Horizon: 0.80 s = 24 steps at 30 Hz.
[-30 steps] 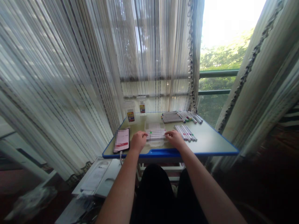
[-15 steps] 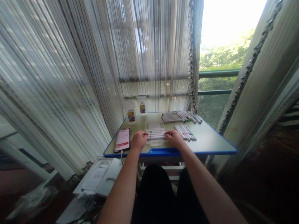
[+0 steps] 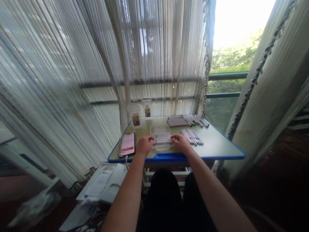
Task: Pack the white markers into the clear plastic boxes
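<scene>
Several white markers [image 3: 162,140] lie side by side across an open clear plastic case [image 3: 160,130] in the middle of the table. At their left ends my left hand [image 3: 145,145] is closed, thumb and fingers pinching the row. My right hand [image 3: 180,143] pinches the right ends. How many markers sit between the fingers is too small to make out. Just right of my right hand is a slanted row of white markers [image 3: 191,137] with pink, purple and green bands. More markers [image 3: 178,121] lie in bunches at the back of the table.
A phone [image 3: 127,144] with a cable lies at the table's [image 3: 217,145] left edge. Two clear cases with printed labels [image 3: 136,120] stand at the back left. Sheer curtains [image 3: 164,58] hang behind the table. An open white box [image 3: 103,180] is below, at the left.
Both hands stay at the ends of the marker row, with barely any movement. The curtain behind has billowed and its edge has shifted right. The view has moved very slightly.
</scene>
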Each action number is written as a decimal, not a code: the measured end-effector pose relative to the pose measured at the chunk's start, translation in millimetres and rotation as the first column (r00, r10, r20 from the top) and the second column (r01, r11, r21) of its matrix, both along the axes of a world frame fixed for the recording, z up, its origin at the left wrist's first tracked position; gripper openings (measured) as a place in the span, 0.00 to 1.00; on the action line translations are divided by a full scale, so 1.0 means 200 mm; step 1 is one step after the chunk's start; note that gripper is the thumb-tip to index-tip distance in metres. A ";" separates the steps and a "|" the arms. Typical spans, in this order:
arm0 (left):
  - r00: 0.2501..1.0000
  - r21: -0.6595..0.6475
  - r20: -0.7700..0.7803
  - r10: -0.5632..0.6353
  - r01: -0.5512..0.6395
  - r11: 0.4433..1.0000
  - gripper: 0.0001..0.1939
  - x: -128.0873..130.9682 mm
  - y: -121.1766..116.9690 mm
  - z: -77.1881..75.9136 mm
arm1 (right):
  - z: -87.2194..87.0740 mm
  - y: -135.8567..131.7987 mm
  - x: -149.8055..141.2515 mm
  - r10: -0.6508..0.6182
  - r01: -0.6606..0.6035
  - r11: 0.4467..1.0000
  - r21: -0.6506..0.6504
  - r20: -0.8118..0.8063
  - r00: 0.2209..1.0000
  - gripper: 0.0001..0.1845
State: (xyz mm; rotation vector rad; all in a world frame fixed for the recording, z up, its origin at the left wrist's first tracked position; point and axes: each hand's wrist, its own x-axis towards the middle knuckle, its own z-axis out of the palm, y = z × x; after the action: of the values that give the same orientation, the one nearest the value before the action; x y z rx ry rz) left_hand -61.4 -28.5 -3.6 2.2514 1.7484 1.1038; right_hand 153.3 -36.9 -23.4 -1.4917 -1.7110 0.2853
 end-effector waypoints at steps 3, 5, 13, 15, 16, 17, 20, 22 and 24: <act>0.997 0.043 0.044 -0.061 0.059 0.997 0.12 0.01 0.01 0.02 | 0.01 0.00 0.00 0.007 -0.006 1.000 0.030 -0.050 0.999 0.14; 0.990 0.098 0.067 -0.127 0.120 0.988 0.14 0.04 0.01 0.05 | 0.03 0.00 0.02 -0.009 0.016 0.996 0.092 -0.079 0.997 0.14; 0.930 0.202 0.219 -0.296 0.254 0.946 0.14 0.47 -0.07 0.17 | 0.13 0.02 0.39 -0.259 0.245 0.923 0.296 0.009 0.966 0.14; 0.925 0.204 0.232 -0.300 0.255 0.945 0.16 0.62 -0.09 0.17 | 0.09 0.00 0.47 -0.310 0.291 0.915 0.280 0.025 0.950 0.14; 0.928 0.194 0.216 -0.303 0.263 0.945 0.17 0.69 -0.10 0.16 | 0.07 -0.01 0.50 -0.329 0.309 0.915 0.261 0.034 0.944 0.14; 0.935 0.174 0.189 -0.300 0.269 0.947 0.17 0.75 -0.10 0.14 | 0.04 -0.02 0.53 -0.343 0.325 0.916 0.235 0.043 0.938 0.14; 0.966 0.063 0.066 -0.252 0.248 0.967 0.17 0.88 -0.10 0.08 | -0.02 -0.05 0.57 -0.346 0.332 0.930 0.160 0.071 0.935 0.14; 0.976 -0.010 -0.016 -0.216 0.216 0.976 0.15 0.92 -0.09 0.03 | -0.03 -0.05 0.57 -0.320 0.306 0.942 0.140 0.091 0.943 0.14; 0.980 -0.053 -0.059 -0.190 0.187 0.981 0.13 0.93 -0.08 -0.01 | -0.03 -0.05 0.57 -0.294 0.281 0.952 0.125 0.105 0.950 0.13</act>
State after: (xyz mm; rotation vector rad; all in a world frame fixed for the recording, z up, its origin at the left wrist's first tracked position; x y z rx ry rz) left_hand 124.6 -43.5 -4.6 2.3888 1.5252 0.9530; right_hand 267.5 -46.2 -29.6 -1.6802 -1.5481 -0.0552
